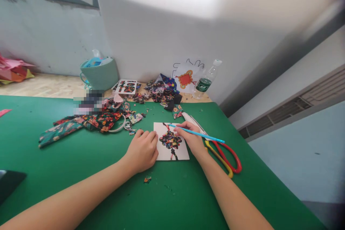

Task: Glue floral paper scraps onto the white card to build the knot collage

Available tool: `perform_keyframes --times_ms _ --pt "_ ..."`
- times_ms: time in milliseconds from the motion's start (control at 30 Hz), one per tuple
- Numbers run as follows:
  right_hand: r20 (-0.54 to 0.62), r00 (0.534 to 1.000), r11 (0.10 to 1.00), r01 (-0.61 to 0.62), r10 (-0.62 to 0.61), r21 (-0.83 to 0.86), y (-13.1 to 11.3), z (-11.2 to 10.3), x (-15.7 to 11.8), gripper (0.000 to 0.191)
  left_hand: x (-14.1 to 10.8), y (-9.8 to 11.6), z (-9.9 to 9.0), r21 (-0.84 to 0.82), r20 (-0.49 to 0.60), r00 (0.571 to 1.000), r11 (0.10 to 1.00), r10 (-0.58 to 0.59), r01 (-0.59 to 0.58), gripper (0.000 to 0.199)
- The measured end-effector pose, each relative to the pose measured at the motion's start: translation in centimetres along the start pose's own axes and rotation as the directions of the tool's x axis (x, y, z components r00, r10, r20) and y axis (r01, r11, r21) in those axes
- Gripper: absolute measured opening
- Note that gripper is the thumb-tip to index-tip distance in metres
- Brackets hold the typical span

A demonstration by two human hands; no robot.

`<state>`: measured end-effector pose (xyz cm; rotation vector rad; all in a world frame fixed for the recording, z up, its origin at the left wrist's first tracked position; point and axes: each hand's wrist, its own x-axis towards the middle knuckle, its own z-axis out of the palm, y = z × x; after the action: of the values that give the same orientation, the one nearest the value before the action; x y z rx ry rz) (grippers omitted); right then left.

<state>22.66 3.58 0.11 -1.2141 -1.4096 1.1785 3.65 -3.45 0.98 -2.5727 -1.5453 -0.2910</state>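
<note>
A square white card (159, 154) lies on the green table, bearing a knot-shaped pattern of dark floral fabric pieces (170, 140). My left hand (144, 149) is closed at the card's left edge, its fingers curled and the thumb side touching it. Between the fingers of my right hand (192, 137) is a slim blue pencil (210, 137), slanting across the card's upper right. The pencil's left end is by the fabric strip at the card's top. Just right of that hand lie scissors (226, 158) with red and yellow handles, partly hidden by my wrist, beside a white tube (190, 118).
Floral cloth (105, 116) and a roll of tape (120, 125) lie left of the card. Behind are fabric scraps (163, 91), patterned cards (126, 87), a green basket (99, 73), a knot picture (185, 79) and a water bottle (205, 82). The table's right edge slants nearby.
</note>
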Motion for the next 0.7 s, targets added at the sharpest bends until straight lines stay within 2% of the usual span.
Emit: perform_keyframes --times_ms 133,333,700 --pt "0.03 1.0 0.999 -0.003 0.004 -0.049 -0.1 0.8 -0.2 0.021 0.0 0.1 0.1 -0.002 0.005 1.0 1.0 0.003 -0.003 0.034" --pt "0.044 0.997 0.991 0.069 -0.064 -0.115 0.8 1.2 0.1 0.021 0.0 0.1 0.1 -0.019 0.001 1.0 1.0 0.002 -0.002 0.035" --pt "0.046 0.998 0.991 0.057 -0.052 -0.12 0.8 1.2 0.1 0.023 0.0 0.1 0.0 -0.024 0.017 1.0 1.0 0.007 -0.006 0.035"
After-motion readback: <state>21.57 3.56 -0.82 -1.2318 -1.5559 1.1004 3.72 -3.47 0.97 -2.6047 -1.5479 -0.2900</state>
